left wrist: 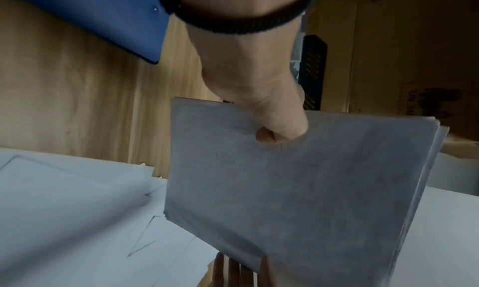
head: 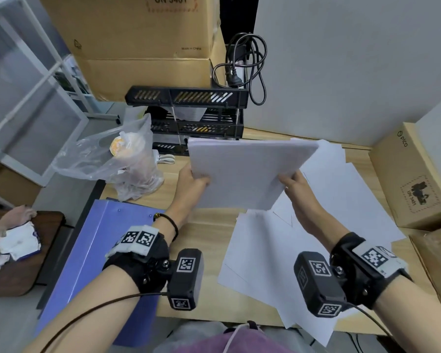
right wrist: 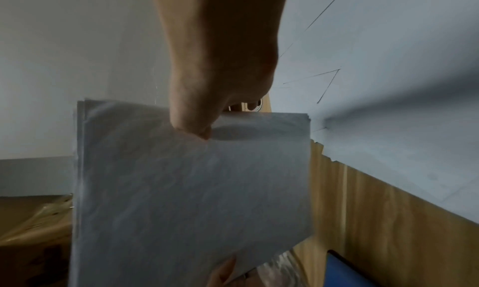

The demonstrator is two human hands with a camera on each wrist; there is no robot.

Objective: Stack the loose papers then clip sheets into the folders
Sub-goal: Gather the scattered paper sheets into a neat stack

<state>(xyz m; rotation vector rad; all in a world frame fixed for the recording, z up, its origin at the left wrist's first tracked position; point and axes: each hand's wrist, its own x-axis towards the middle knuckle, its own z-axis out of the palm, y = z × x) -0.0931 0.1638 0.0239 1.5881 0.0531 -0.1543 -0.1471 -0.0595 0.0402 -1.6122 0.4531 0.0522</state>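
Observation:
A gathered stack of white paper (head: 247,171) is held up above the wooden desk (head: 209,233), tilted. My left hand (head: 192,182) pinches its left edge, thumb on top (left wrist: 282,125). At the opposite edge my right hand (head: 294,186) pinches it too, thumb on the sheets (right wrist: 191,125). Several loose white sheets (head: 278,263) lie fanned out on the desk below and to the right. A blue folder (head: 92,253) lies closed at the desk's left edge.
A black stacked letter tray (head: 189,115) stands behind the stack. A clear plastic bag (head: 112,159) with food sits to the left. Cardboard boxes (head: 407,179) line the right side and back. A coiled black cable (head: 250,64) hangs by the wall.

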